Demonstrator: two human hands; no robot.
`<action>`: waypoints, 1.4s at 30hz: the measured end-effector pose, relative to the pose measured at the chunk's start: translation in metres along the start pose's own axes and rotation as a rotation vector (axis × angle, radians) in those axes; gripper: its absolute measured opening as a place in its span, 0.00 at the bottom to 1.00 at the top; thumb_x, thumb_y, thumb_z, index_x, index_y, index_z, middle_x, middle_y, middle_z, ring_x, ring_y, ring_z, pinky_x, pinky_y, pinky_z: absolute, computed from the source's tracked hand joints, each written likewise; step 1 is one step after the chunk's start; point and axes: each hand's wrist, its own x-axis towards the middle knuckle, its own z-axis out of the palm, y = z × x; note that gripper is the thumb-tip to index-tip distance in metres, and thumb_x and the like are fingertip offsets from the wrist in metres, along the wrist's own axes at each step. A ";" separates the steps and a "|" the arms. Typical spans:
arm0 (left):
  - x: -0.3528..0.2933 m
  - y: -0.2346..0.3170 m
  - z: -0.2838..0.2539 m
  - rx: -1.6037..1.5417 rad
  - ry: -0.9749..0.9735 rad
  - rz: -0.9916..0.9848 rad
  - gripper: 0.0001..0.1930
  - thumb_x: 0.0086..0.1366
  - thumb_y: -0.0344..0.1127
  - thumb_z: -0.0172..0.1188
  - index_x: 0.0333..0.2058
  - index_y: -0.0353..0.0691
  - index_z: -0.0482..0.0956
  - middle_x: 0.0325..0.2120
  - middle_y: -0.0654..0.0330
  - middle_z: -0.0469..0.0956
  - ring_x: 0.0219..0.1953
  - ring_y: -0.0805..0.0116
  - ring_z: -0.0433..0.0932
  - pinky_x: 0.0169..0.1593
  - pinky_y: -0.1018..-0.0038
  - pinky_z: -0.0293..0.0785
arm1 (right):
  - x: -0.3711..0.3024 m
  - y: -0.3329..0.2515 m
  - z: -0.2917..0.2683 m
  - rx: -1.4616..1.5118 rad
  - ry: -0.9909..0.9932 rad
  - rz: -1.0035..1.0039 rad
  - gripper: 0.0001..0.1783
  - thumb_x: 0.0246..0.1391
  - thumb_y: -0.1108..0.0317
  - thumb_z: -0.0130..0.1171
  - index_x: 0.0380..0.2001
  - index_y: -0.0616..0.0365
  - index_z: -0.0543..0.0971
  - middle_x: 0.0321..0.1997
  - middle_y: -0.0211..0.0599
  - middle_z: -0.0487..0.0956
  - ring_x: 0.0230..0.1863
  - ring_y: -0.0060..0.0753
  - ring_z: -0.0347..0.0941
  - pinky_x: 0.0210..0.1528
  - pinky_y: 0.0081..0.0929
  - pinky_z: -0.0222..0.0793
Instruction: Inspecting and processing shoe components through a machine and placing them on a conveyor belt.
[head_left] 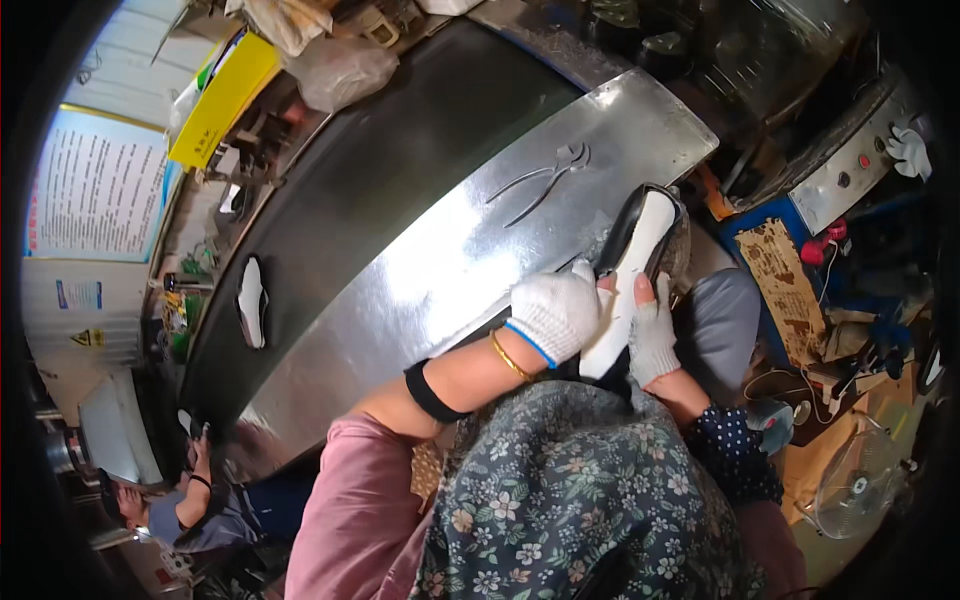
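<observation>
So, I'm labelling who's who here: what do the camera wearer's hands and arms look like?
The left hand wears a white knitted glove with blue edging; up the arm come a gold-coloured bangle, a black band and a pink sleeve. The right hand wears another white glove, its thumb tip uncovered, and the forearm a dark, white-dotted sleeve.

Pliers (564, 169) on metal bench (400, 290), shoe (252, 303) on dark belt (340, 200)
</observation>
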 end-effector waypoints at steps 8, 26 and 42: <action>0.011 -0.035 -0.049 -1.033 -0.610 -0.157 0.40 0.72 0.69 0.34 0.62 0.38 0.66 0.32 0.48 0.83 0.33 0.57 0.83 0.41 0.61 0.78 | -0.015 -0.002 0.000 -0.198 0.030 -0.079 0.43 0.65 0.44 0.52 0.71 0.62 0.55 0.64 0.55 0.69 0.63 0.48 0.67 0.64 0.37 0.62; -0.054 -0.043 -0.003 -0.921 -0.556 -0.144 0.58 0.56 0.67 0.61 0.73 0.41 0.40 0.51 0.32 0.75 0.55 0.40 0.76 0.61 0.63 0.69 | -0.005 0.002 0.000 -0.003 -0.071 -0.008 0.42 0.69 0.51 0.50 0.74 0.62 0.46 0.75 0.44 0.54 0.71 0.39 0.55 0.72 0.33 0.50; -0.135 -0.132 -0.065 0.238 -0.031 -0.172 0.35 0.57 0.55 0.63 0.62 0.50 0.67 0.52 0.21 0.68 0.41 0.39 0.79 0.45 0.55 0.77 | 0.021 -0.021 0.058 -0.517 -0.370 -0.067 0.18 0.65 0.64 0.56 0.51 0.68 0.74 0.43 0.37 0.80 0.46 0.24 0.74 0.50 0.21 0.69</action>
